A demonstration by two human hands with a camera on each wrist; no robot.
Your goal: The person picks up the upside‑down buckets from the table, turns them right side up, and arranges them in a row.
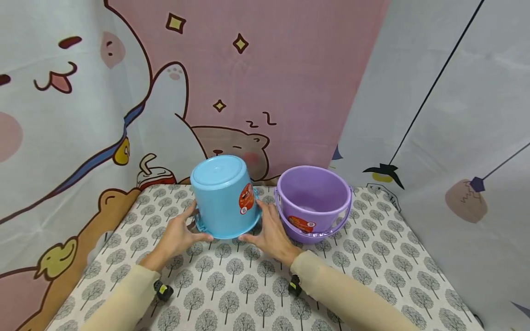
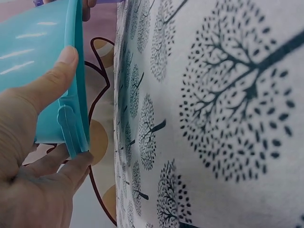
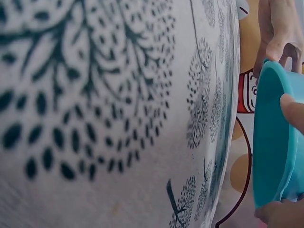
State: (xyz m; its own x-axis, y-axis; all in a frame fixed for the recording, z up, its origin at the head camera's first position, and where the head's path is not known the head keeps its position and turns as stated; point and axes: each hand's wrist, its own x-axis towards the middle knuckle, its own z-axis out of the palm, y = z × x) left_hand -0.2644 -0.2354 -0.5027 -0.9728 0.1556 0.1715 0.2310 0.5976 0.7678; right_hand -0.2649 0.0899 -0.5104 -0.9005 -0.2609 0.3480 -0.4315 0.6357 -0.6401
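We see a round, light-blue plastic bucket (image 1: 219, 207) held upside down above the tree-print bench (image 1: 248, 317), just left of an upright, round purple plastic bucket (image 1: 313, 202). The light-blue bucket lies between the two hands, its long axis roughly vertical, its mouth downward. The left hand (image 1: 179, 234) curls its fingers round the side away from the purple one; the right hand (image 1: 271, 234), nearer that landmark, grips the facing side.
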